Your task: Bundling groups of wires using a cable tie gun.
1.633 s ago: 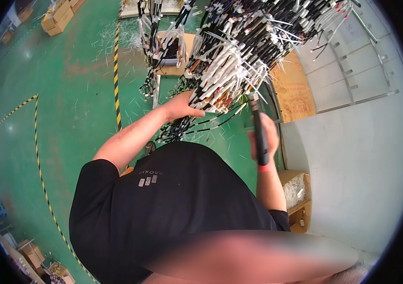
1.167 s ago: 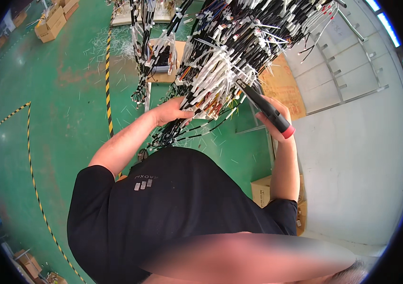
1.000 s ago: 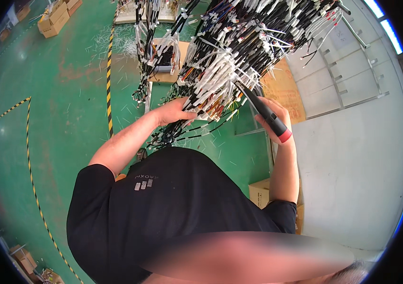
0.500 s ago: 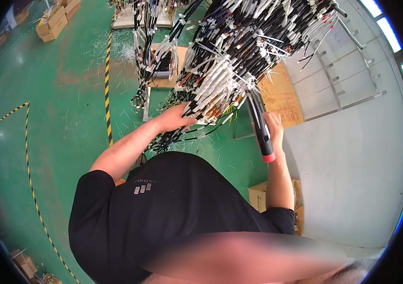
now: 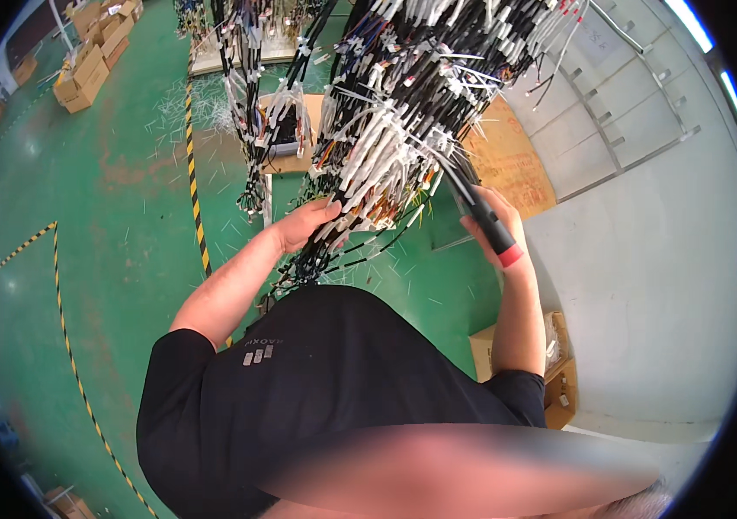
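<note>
Over green floor (image 5: 126,285) | wire bundle (image 5: 394,112) | striped tape (image 5: 194,182) | pale wall (image 5: 628,303) right

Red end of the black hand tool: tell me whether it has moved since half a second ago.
Yes. The red end has swung upward and to the right in the picture, closer to the brown board.
</note>
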`<state>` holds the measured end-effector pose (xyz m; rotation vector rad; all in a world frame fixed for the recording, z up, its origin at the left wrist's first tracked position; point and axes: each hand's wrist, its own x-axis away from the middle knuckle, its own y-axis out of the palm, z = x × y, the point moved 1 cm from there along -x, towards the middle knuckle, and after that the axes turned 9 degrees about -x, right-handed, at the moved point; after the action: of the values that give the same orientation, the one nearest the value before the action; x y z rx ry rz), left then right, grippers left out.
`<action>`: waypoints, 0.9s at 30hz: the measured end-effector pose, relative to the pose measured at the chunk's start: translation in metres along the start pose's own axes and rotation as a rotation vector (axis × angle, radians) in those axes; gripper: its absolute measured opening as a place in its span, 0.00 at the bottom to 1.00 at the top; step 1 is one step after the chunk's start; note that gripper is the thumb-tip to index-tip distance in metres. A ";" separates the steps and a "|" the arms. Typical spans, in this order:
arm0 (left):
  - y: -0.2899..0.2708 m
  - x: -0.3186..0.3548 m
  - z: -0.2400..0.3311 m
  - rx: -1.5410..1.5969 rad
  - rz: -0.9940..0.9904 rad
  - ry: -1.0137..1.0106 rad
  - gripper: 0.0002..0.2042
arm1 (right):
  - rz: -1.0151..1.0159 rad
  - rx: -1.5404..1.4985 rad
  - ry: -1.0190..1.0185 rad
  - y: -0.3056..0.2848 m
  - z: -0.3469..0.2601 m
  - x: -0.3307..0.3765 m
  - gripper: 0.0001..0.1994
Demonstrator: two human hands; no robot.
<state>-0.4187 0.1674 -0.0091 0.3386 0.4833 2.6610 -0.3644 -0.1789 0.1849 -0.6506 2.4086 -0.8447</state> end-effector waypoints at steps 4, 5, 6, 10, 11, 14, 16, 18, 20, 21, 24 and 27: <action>-0.011 0.005 0.015 0.070 -0.131 -0.014 0.27 | 0.025 -0.105 -0.046 0.011 0.011 0.004 0.22; -0.012 0.007 0.017 0.114 -0.131 -0.021 0.27 | 0.048 -0.136 -0.085 0.017 0.020 0.007 0.22; -0.019 0.008 0.012 0.127 -0.111 0.002 0.26 | 0.079 -0.125 -0.111 0.024 0.020 0.008 0.22; -0.023 0.010 0.008 0.132 -0.161 -0.010 0.28 | 0.328 0.151 -0.314 0.069 0.017 0.013 0.25; -0.020 0.011 0.006 0.019 -0.152 0.011 0.28 | 0.406 0.284 -0.400 0.080 0.013 0.013 0.26; 0.010 0.012 0.020 -0.265 -0.057 0.078 0.49 | 0.217 0.617 -0.380 0.106 -0.007 0.011 0.25; 0.023 0.011 0.025 -0.338 0.054 0.127 0.51 | 0.230 0.541 -0.388 0.117 -0.003 0.014 0.24; 0.038 0.009 0.034 -0.364 0.134 0.224 0.53 | 0.172 0.543 -0.397 0.120 -0.004 0.021 0.23; 0.024 0.009 0.027 -0.380 0.061 0.139 0.55 | 0.117 0.528 -0.430 0.124 -0.001 0.024 0.22; 0.025 0.008 0.027 -0.383 0.081 0.166 0.55 | 0.078 0.525 -0.434 0.126 0.002 0.024 0.22; 0.023 0.006 0.023 -0.408 0.119 0.194 0.54 | 0.008 0.442 -0.454 0.129 0.004 0.023 0.22; 0.021 0.005 0.020 -0.409 0.166 0.211 0.51 | -0.084 0.008 -0.386 0.131 0.020 0.021 0.22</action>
<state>-0.4247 0.1571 0.0179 -0.0273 -0.0390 2.8842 -0.4032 -0.1089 0.0773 -0.8324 2.0415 -0.6881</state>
